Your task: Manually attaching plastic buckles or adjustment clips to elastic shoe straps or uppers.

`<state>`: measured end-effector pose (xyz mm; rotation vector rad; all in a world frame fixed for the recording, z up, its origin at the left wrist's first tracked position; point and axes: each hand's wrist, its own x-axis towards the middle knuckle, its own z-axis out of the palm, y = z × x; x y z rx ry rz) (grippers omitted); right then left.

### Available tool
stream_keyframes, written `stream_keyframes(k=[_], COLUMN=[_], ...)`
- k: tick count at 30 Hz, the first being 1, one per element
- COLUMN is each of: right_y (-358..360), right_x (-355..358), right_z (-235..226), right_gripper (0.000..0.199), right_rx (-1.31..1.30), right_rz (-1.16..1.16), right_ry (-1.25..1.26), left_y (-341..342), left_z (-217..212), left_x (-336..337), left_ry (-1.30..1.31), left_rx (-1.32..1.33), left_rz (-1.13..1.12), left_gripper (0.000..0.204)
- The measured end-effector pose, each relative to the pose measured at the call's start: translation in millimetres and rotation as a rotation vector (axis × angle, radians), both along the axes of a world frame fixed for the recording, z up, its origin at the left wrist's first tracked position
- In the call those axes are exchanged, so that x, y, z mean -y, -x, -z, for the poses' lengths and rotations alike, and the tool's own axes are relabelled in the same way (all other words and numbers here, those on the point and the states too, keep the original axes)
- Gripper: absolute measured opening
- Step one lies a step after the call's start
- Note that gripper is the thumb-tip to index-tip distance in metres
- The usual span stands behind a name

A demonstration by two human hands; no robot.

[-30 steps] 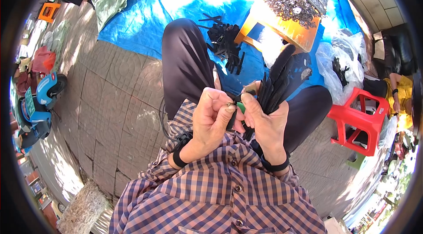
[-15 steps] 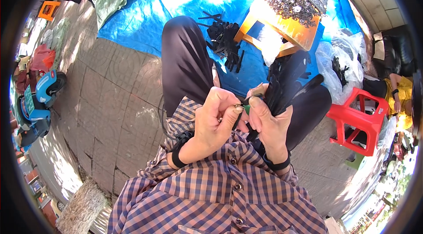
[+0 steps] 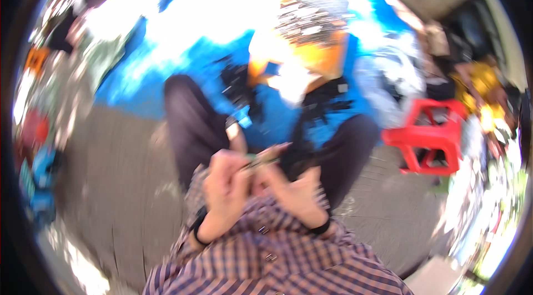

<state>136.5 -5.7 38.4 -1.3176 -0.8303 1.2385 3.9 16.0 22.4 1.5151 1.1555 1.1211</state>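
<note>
Hands: left hand point(image 3: 225, 192) and right hand point(image 3: 297, 192) raised close together in front of the checked shirt point(image 3: 277, 261), fingers curled in. Both pinch a small slim piece point(image 3: 261, 157), greenish with a dark end, between fingertips; it bridges the two hands just above the knuckles.

Handling, judged: piece looks light and stiff, small enough to slip from a loose pinch. Best taken at both ends, as now, thumb against forefinger, leaving the middle free.

Beyond the hands: dark trouser legs spread to either side; blue tarpaulin point(image 3: 166, 78) on the paved ground past the knees; orange tray point(image 3: 311, 56) of small dark parts farther out on the tarpaulin; red plastic stool point(image 3: 430, 134) to the right of the tray.

Hard to make out: whole view is smeared by motion. Exact shape and make-up of the piece cannot be told; fingertips hide much of it. Dark bundle beside the right hand is indistinct. Items at the picture's rim blur into colour patches.
</note>
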Motion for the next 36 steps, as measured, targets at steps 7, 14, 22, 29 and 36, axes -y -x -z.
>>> stream_keyframes(k=[7, 14, 22, 29, 36], right_y=[1.1, -11.6, -22.5, -6.6, -28.4], right_x=[7.6, 6.1, 4.8, -0.4, 2.5], right_z=[12.1, 16.9, 10.4, 3.9, 8.2], right_gripper=[0.023, 0.020, 0.023, 0.016, 0.020], right_rx=[-0.136, -0.250, -0.008, -0.036, -0.327], right_rz=[-0.034, -0.068, 0.037, 0.065, 0.068], right_ry=[-0.018, -0.058, -0.133, -0.073, 0.094], left_y=[-10.5, -20.4, 3.0, 14.3, 7.3], left_z=[-15.9, -9.1, -14.2, -31.2, -17.0], left_x=[7.7, 4.6, -1.6, -5.3, -15.1], left_ry=[0.241, 0.268, 0.830, 1.023, 0.610], left_rx=[0.181, 0.236, 0.470, 0.732, 0.662], left_rz=[0.171, 0.225, 0.257, 0.394, 0.334], left_gripper=[0.015, 0.024, 0.026, 0.033, 0.012])
